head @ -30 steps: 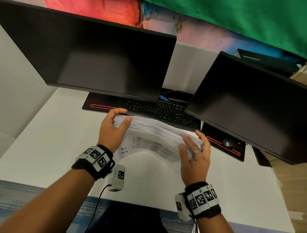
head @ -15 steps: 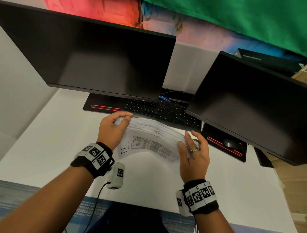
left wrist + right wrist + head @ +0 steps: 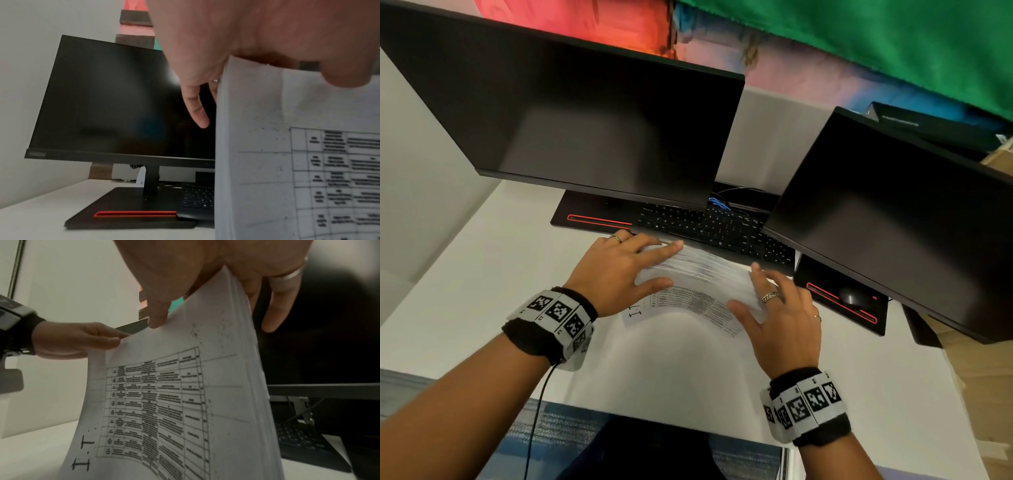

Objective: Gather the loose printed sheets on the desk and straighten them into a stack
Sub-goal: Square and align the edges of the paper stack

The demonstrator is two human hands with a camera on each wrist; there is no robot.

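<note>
Head view showed, at the left of the frame, the bare white desk [image 3: 465, 274], and above it in the upper left a large dark monitor [image 3: 585, 113] whose flat black base [image 3: 592, 219] carried a red strip. Just right of that base, at centre frame, the left hand [image 3: 616, 270] pinched the left end of the printed sheets [image 3: 698, 284], thumb on the near face and fingers laid along the top edge. The sheets stood on edge on the desk just in front of the black keyboard [image 3: 715, 229], bowed and fanned, the nearest page printed with a table and the letters "I.T.". At the sheets' right end the right hand [image 3: 780, 318] clasped them the same way, thumb on the near face, ringed fingers over the top. Right of it a dark mouse [image 3: 854, 296] lay on a second base under a second dark monitor [image 3: 914, 212] at the right of the frame.

Left wrist view had the monitor [image 3: 115, 100] at left, and the left hand [image 3: 257, 32] gripping the sheets' [image 3: 287, 146] top edge at right.

Right wrist view put the left hand [image 3: 82, 340] at left pinching the far corner, the table page [image 3: 164, 394] in the middle, and the right hand [image 3: 205, 264] holding the top edge above it.
</note>
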